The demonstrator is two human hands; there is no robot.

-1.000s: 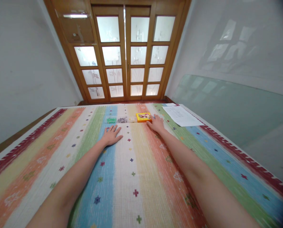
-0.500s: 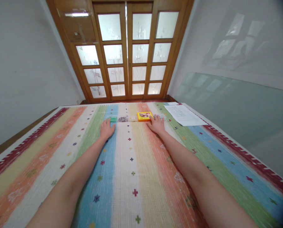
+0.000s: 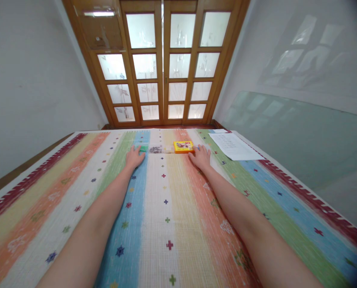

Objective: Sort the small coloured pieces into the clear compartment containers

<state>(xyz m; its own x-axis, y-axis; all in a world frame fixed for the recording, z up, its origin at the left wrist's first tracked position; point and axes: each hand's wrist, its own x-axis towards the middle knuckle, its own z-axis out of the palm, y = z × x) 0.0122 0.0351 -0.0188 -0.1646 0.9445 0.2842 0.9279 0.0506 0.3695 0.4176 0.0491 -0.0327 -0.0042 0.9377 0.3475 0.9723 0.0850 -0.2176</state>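
Toward the far side of the table lies a row of small things in what looks like a clear plastic case or wrap (image 3: pixel 168 149). Green content shows at its left end, and dark, patterned content beside that. At the right of the row is a small yellow-orange box (image 3: pixel 183 147) with a printed picture on top. My left hand (image 3: pixel 134 157) rests by the green end with its fingers apart, the tips at the edge. My right hand (image 3: pixel 201 157) lies just right of the yellow box, fingers spread and thumb close to its corner. Neither hand visibly grips anything.
A striped, patterned cloth (image 3: pixel 166 224) covers the table. Printed white paper sheets (image 3: pixel 235 146) lie at the far right. Wooden doors with glass panes (image 3: pixel 164 80) stand beyond the table, and a pale glass panel (image 3: pixel 286 136) leans along the right wall.
My right hand has slid slightly right, so its fingers no longer overlap the yellow box's edge. My left hand stays at the green end. The view has shifted a little.
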